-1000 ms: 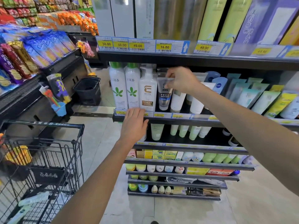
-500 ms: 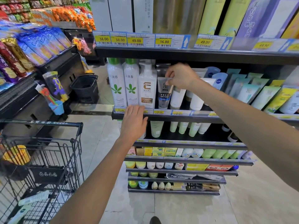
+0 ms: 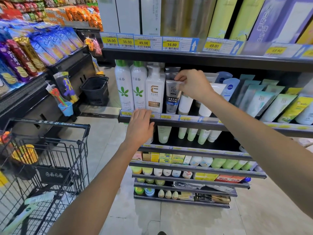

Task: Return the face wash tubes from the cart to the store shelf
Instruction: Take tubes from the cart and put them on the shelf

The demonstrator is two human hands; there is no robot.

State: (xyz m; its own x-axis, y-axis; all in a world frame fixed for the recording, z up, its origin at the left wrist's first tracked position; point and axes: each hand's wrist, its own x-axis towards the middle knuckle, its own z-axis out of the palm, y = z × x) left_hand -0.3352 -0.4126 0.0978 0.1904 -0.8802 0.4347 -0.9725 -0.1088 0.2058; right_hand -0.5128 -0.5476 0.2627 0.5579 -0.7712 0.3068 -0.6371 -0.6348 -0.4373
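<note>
A grey men's face wash tube (image 3: 172, 97) stands cap-down on the store shelf (image 3: 211, 123), just right of a white pump bottle (image 3: 155, 92). My right hand (image 3: 194, 84) pinches the tube's top crimped edge. My left hand (image 3: 139, 126) rests flat with fingers spread on the shelf's front rail, holding nothing. The cart (image 3: 50, 160) stands at lower left; two pale green and white face wash tubes (image 3: 28, 211) lie on its bottom.
Two green-capped spray bottles (image 3: 130, 85) stand left of the pump bottle. More tubes (image 3: 264, 100) fill the shelf to the right. A black hand basket (image 3: 95, 89) sits on the floor behind. A snack display (image 3: 33, 48) lines the left aisle.
My right hand has lowered the grey tube until it stands on the shelf beside the pump bottle. My left hand has stayed on the shelf rail.
</note>
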